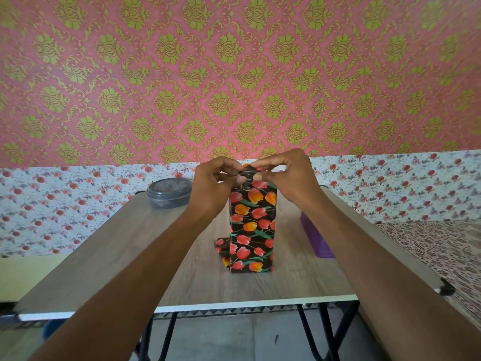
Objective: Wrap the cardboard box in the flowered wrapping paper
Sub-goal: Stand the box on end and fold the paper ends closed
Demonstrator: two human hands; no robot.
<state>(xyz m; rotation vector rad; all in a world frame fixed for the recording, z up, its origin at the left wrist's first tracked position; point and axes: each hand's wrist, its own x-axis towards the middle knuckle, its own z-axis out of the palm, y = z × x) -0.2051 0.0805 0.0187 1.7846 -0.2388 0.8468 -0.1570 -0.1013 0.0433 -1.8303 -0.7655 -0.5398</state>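
A tall box [252, 230] stands upright in the middle of the wooden table [130, 256], covered in black wrapping paper with red and orange tulips. No bare cardboard shows. A loose flap of the paper [221, 250] sticks out at the box's lower left. My left hand [213, 182] and my right hand [283, 175] meet at the top end of the box, fingers pinching the folded paper there. The top face is hidden behind my fingers.
A grey round lidded container [169, 192] sits at the table's back left. A purple object [316, 237] lies to the right of the box, partly behind my right forearm. The table's front edge [234, 304] is near me, with black folding legs below.
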